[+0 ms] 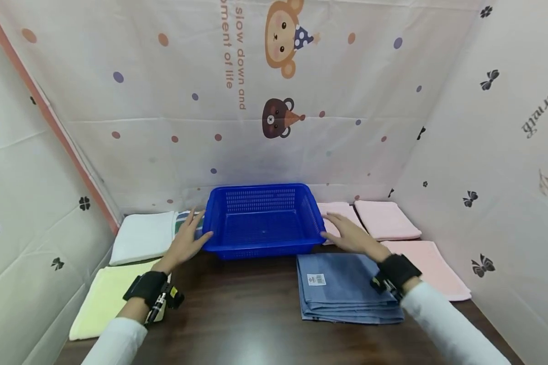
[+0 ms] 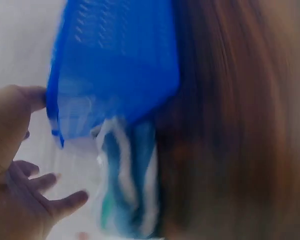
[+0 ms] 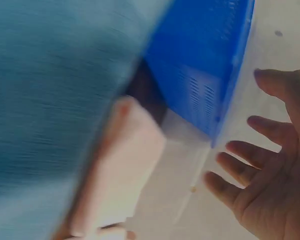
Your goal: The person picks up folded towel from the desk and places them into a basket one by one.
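Note:
A blue plastic basket point(image 1: 262, 226) with perforated walls stands at the back of the table, its inside bare. My left hand point(image 1: 187, 243) is at its left side, fingers spread, with the thumb right at the rim. In the left wrist view that thumb meets the edge of the basket point(image 2: 120, 75), and the other fingers stand apart from it. On the opposite side, my right hand point(image 1: 349, 233) has its fingers extended close to the right rim. The right wrist view shows those fingers point(image 3: 240, 167) straight and spread beside the basket point(image 3: 200, 65), holding nothing.
Folded blue cloths point(image 1: 347, 289) with a white label lie at front right. Pink folded cloths point(image 1: 385, 220) sit behind and beside them. On the left are a white cloth point(image 1: 143, 235), a striped one point(image 1: 181, 219) and a yellow one point(image 1: 105, 294). Printed fabric walls point(image 1: 164, 101) enclose the table.

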Available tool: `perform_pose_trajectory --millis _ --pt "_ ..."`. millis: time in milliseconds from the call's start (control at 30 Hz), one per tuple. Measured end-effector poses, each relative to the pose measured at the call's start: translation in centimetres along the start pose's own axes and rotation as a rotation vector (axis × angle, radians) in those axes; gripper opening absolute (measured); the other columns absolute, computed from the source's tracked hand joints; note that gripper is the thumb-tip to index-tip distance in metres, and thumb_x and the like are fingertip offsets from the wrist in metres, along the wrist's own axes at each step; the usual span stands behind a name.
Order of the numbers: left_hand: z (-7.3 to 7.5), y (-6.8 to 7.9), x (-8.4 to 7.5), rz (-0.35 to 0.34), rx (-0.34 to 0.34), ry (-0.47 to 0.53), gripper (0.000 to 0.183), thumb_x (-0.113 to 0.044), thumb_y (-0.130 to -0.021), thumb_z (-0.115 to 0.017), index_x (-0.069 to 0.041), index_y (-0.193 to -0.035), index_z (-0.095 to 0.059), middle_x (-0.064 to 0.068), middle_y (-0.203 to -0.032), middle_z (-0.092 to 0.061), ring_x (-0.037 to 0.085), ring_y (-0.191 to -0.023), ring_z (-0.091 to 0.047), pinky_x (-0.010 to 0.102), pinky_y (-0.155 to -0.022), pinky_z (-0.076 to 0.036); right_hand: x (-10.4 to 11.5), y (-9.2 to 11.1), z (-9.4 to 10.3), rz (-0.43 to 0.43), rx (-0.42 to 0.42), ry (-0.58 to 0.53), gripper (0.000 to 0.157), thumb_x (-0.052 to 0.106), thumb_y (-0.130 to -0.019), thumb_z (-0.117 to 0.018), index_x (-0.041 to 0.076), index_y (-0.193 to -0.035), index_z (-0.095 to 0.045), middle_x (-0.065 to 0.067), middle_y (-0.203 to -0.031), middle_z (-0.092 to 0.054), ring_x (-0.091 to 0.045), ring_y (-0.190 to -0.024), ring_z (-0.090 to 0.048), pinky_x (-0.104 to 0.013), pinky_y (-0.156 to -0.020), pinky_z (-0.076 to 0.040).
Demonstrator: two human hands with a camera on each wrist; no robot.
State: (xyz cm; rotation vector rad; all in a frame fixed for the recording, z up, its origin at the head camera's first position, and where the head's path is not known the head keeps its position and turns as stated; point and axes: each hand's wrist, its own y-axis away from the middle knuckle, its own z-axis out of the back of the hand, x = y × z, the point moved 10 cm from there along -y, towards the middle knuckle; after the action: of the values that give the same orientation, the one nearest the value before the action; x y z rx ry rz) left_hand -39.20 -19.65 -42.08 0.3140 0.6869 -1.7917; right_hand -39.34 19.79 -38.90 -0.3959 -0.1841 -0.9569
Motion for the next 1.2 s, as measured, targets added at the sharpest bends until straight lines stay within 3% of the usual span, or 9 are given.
perform_pose_trajectory --millis 67,167,233,333,467,600,733,900,1200 --pt "-0.6 0.6 0.9 0.09 0.026 0.121 0.069 -0.025 -0.105 -0.056 0.004 -0.159 -0.023 0.036 -0.164 -0.014 0.058 -0.148 -0.024 0.072 -0.115 -0.03 -0.1 2.3 -0.9 0.007 0.024 -0.03 0.056 0.02 -0.1 -0.065 -0.007 -0.145 -0.048 -0.032 -0.145 -0.052 -0.05 -0.135 -0.049 -0.064 -0.11 -0.042" --pt "-1.4 1.0 1.7 0.192 0.052 0.243 0.072 -0.03 -0.107 -0.053 0.002 -0.16 -0.018 0.036 -0.161 -0.025 0.055 -0.143 -0.038 0.066 -0.113 -0.039 -0.5 5.4 -2.2 -0.02 0.064 -0.052 0.059 0.021 -0.099 -0.068 -0.004 -0.148 -0.046 -0.031 -0.145 -0.052 -0.051 -0.133 -0.051 -0.065 -0.104 -0.046" --pt "-1.8 1.0 1.9 0.227 0.055 0.294 0.073 -0.032 -0.107 -0.053 0.001 -0.161 -0.017 0.036 -0.157 -0.034 0.054 -0.138 -0.047 0.063 -0.109 -0.045 -1.1 6.8 -2.8 -0.053 0.083 -0.038 0.062 0.024 -0.099 -0.068 -0.002 -0.15 -0.045 -0.031 -0.145 -0.052 -0.051 -0.131 -0.052 -0.065 -0.1 -0.049" --pt "-2.4 0.9 1.8 0.231 0.043 0.317 0.07 -0.029 -0.107 -0.052 0.001 -0.16 -0.018 0.038 -0.152 -0.04 0.054 -0.135 -0.049 0.063 -0.108 -0.046 -2.1 8.2 -3.3 -0.102 0.091 -0.011 0.064 0.027 -0.097 -0.07 -0.002 -0.149 -0.046 -0.032 -0.144 -0.052 -0.053 -0.128 -0.053 -0.065 -0.096 -0.05" --pt "-3.1 0.8 1.8 0.221 0.015 0.335 0.064 -0.02 -0.109 -0.048 0.002 -0.16 -0.017 0.037 -0.157 -0.033 0.053 -0.143 -0.04 0.064 -0.114 -0.04 -3.1 8.4 -4.3 -0.1 0.132 0.019 0.063 0.029 -0.093 -0.074 -0.003 -0.143 -0.052 -0.032 -0.139 -0.056 -0.053 -0.126 -0.055 -0.065 -0.097 -0.05" --pt "-3.7 0.6 2.0 0.237 -0.003 0.35 0.061 -0.016 -0.109 -0.042 0.001 -0.16 -0.014 0.035 -0.161 -0.027 0.052 -0.147 -0.032 0.065 -0.119 -0.031 -3.5 8.2 -5.8 -0.114 0.21 0.038 0.072 0.039 -0.09 -0.077 -0.001 -0.145 -0.052 -0.031 -0.143 -0.053 -0.055 -0.13 -0.05 -0.072 -0.1 -0.042" --pt "-4.1 0.1 2.0 0.247 -0.006 0.352 0.059 -0.014 -0.109 -0.04 0.002 -0.16 -0.013 0.035 -0.161 -0.025 0.052 -0.148 -0.029 0.066 -0.121 -0.027 -3.3 8.0 -6.6 -0.114 0.212 0.079 0.076 0.043 -0.088 -0.078 0.001 -0.146 -0.05 -0.029 -0.145 -0.052 -0.056 -0.13 -0.048 -0.077 -0.096 -0.039" --pt "-4.1 0.0 2.2 0.26 0.007 0.35 0.06 -0.013 -0.109 -0.04 0.001 -0.16 -0.012 0.034 -0.162 -0.024 0.051 -0.149 -0.028 0.064 -0.121 -0.027 -1.3 7.7 -7.4 -0.08 0.19 0.098 0.072 0.039 -0.09 -0.076 0.001 -0.146 -0.051 -0.029 -0.145 -0.053 -0.054 -0.129 -0.049 -0.075 -0.094 -0.04" --pt "-4.1 0.3 2.4 0.266 0.019 0.356 0.067 -0.027 -0.109 -0.046 -0.003 -0.161 -0.011 0.031 -0.164 -0.023 0.048 -0.151 -0.028 0.063 -0.123 -0.026 3.3 6.1 -12.1 -0.081 0.304 0.118 0.07 0.041 -0.099 -0.065 0.001 -0.152 -0.041 -0.029 -0.153 -0.043 -0.052 -0.139 -0.041 -0.074 -0.105 -0.034"
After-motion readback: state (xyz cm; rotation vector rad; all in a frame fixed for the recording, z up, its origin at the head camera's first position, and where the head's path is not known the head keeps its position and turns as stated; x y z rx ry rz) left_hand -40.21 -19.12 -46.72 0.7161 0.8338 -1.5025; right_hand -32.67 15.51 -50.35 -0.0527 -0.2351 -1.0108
